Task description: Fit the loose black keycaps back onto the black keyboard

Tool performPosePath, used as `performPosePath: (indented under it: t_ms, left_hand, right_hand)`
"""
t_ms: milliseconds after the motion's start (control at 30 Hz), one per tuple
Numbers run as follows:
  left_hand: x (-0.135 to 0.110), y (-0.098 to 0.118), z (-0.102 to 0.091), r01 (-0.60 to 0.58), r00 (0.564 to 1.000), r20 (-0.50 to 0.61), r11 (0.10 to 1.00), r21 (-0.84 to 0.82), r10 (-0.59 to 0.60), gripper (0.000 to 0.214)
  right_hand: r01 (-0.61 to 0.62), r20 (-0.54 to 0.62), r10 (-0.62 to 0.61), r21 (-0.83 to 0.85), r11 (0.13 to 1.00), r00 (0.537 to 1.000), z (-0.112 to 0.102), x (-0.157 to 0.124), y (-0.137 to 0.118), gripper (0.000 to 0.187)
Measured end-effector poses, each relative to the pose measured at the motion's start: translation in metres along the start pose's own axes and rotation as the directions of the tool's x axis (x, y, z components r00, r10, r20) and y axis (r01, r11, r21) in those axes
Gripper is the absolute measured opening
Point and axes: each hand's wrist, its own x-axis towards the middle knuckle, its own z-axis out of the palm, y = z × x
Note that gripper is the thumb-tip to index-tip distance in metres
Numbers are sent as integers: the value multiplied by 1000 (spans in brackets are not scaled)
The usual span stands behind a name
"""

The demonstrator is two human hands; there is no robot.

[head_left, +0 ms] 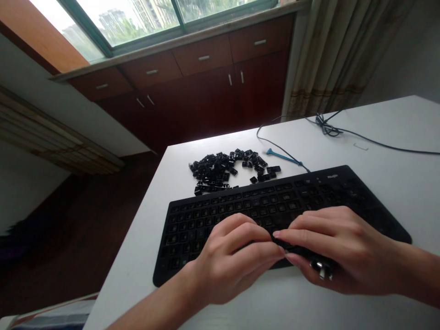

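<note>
The left hand (233,259) and right hand (340,247) are together over the lower middle of a black keyboard (254,201), their fingertips just beside each other at its front edge. Whether they are clamped on anything cannot be told, as the fingers hide what lies beneath. The keyboard sits on the white worktop (395,197), at the frame's lower centre. Most of its rows look stripped to bare key seats, though the dark right end is hard to read. Removed black keycaps (223,170) lie in a loose heap just beyond its upper left edge. A small silver object (321,269) shows under the right hand, unclear in kind. Beyond the keyboard lie a blue plastic tool (280,156) and a looped black cable (328,129).
</note>
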Motion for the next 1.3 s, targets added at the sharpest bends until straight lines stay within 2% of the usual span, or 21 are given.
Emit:
performPosePath:
  t_ms: [200,433,1300]
  left_hand:
    - [-1,-2,3,56,998,-28,998,1,-56,27]
    - [-1,-3,4,51,997,-65,999,-14,-52,23]
    - [0,-2,1,58,997,-45,998,-29,-59,18]
  right_hand:
    - [-18,27,18,2,1000,999,-2,0,-2,26]
    - [1,18,-1,-8,1000,1000,-2,1,-2,28]
    - [4,17,-4,-11,1000,1000,-1,-1,-1,32]
